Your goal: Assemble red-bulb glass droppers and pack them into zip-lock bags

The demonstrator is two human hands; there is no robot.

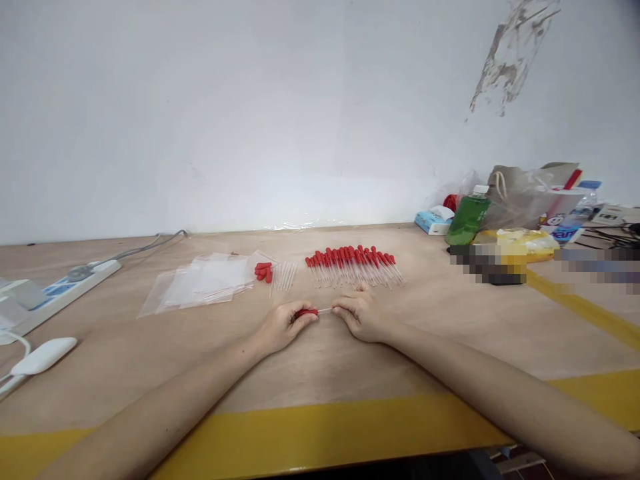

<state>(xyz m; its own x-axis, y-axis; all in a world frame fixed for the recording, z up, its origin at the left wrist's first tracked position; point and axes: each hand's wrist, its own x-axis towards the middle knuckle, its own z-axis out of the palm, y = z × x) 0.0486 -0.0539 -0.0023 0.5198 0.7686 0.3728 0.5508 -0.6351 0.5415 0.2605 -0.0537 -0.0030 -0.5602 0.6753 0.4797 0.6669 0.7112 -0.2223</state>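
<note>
My left hand (284, 325) pinches the red rubber bulb (306, 312) of a dropper just above the wooden table (320, 373). My right hand (361, 315) grips the clear glass tube end (325, 310) of the same dropper. Both hands are closed on it. Just beyond them lies a row of several assembled droppers with red bulbs (354, 264). To its left sit a few loose red bulbs (263, 270) beside a small bunch of bare glass tubes (283, 275).
Clear plastic bags (203, 283) lie left of the bulbs. A white power strip (65, 290) and a white charger (43, 355) sit at the far left. A green bottle (468, 217), bags and packages crowd the back right. Yellow tape (310, 430) marks the near table edge.
</note>
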